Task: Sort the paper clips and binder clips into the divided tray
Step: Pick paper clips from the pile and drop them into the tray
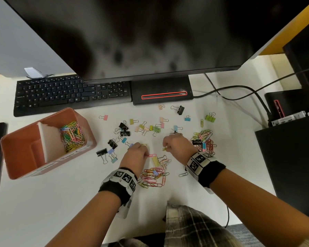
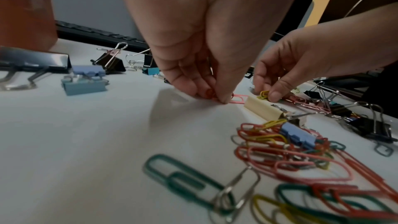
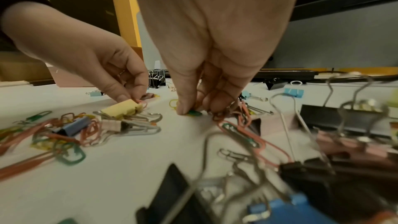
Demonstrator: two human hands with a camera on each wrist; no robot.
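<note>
The orange divided tray [image 1: 21, 148] stands at the left; its right compartment holds several coloured paper clips [image 1: 72, 136]. My left hand [image 1: 144, 152] pinches a pink paper clip [image 2: 237, 99] flat on the desk, with red clips [image 2: 210, 93] tucked under its curled fingers. My right hand [image 1: 166, 146] pinches a green-and-yellow paper clip [image 3: 194, 113] against the desk and holds more clips [image 3: 224, 114] in its curled fingers. A yellow binder clip [image 1: 156, 161] lies between the hands. Binder clips [image 1: 141, 127] are scattered beyond them.
Paper clip piles lie near my left wrist [image 1: 153, 177] and right of my right hand [image 1: 205, 139]. A keyboard [image 1: 70, 93], the monitor [image 1: 150, 32] and its base [image 1: 161, 91] stand behind. Cables [image 1: 239, 90] and black boxes [image 1: 292, 157] are at the right.
</note>
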